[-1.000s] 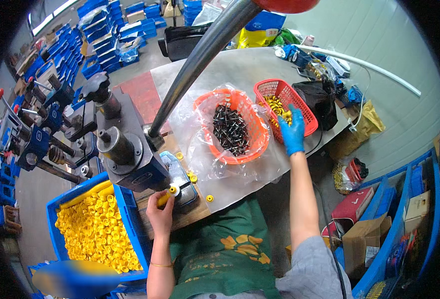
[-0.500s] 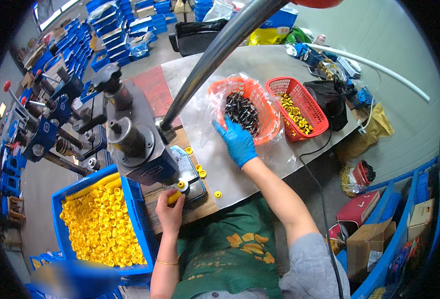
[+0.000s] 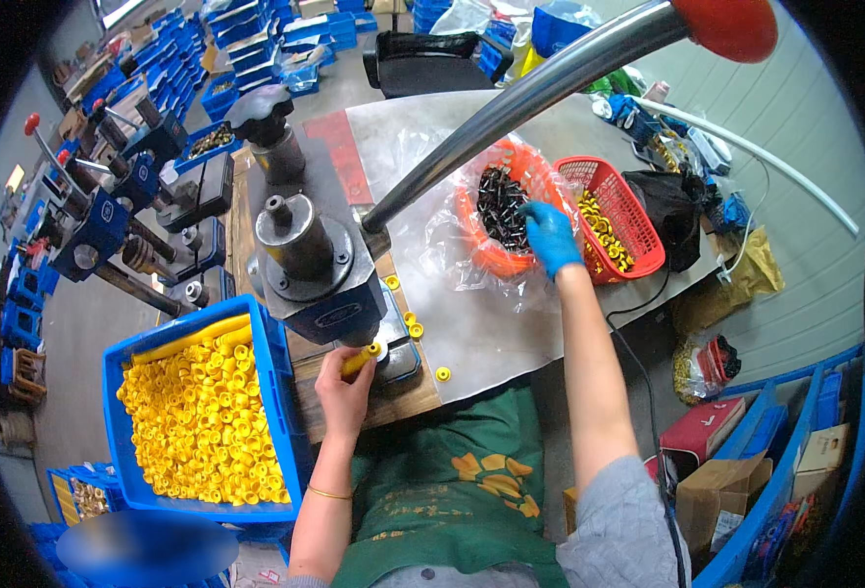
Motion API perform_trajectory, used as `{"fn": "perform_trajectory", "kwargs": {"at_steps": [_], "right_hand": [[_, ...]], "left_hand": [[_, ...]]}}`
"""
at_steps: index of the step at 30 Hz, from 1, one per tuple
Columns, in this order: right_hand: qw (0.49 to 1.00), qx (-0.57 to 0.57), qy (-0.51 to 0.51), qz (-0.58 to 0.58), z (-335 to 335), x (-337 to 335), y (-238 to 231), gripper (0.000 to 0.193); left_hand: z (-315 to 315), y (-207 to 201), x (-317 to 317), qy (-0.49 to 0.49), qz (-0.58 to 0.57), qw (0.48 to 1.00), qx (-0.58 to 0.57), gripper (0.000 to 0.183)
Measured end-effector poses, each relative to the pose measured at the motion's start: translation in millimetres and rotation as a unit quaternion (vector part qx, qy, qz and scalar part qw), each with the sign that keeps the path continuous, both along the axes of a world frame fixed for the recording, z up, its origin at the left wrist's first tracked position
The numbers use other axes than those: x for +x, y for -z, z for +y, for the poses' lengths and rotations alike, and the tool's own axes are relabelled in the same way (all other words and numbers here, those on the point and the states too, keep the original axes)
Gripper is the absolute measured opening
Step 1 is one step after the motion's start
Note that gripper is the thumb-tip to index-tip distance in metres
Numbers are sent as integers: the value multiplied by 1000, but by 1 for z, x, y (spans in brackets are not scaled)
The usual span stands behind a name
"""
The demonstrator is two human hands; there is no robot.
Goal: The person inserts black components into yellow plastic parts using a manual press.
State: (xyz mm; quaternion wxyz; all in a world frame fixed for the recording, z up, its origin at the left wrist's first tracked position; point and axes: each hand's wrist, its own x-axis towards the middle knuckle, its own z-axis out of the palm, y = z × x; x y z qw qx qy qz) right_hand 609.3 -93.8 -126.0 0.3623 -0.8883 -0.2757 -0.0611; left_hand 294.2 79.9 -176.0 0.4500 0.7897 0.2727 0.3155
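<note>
My left hand (image 3: 342,394), bare, is closed on a stack of yellow caps (image 3: 358,364) beside the base (image 3: 401,367) of a lever press (image 3: 317,269). A yellow cap with a pale centre shows at the fingertips, under the press head. My right hand (image 3: 553,240), in a blue glove, reaches over the right side of an orange basket (image 3: 538,165) lined with clear plastic. Its fingers are curled together at the dark metal parts (image 3: 499,211) inside; what they pinch, if anything, is hidden. Several loose yellow caps (image 3: 414,325) lie right of the press base.
A blue bin (image 3: 290,384) full of yellow caps stands at left. The press lever (image 3: 530,108), with a red knob (image 3: 731,27), slants over the table. Right of the orange basket are a red basket (image 3: 638,211) with yellow pieces and a black bag (image 3: 669,218). A cable (image 3: 633,358) hangs nearby.
My right hand has moved from the left side of the orange basket to its right side, fingers now curled inward. My left hand still holds the yellow stack at the press. The view has shifted.
</note>
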Motion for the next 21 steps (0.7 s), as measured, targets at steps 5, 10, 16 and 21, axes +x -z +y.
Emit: {"fn": "perform_trajectory", "kwargs": {"at_steps": [5,10,16,21], "right_hand": [[937,-344,19,50,9,63,46,24],[901,-432,31,31,24,56,37,25],[941,-305,122,77,26,59,38,28],[929,-359,86,38,31,66,39,27]], "left_hand": [[-6,-4,6,3,2,1000,6,20],[-1,-11,-5,-13,10,999,30,21],[3,-10,2,-3,0,1000,7,21],[4,-8,3,-17,15,1000,12,22]]}}
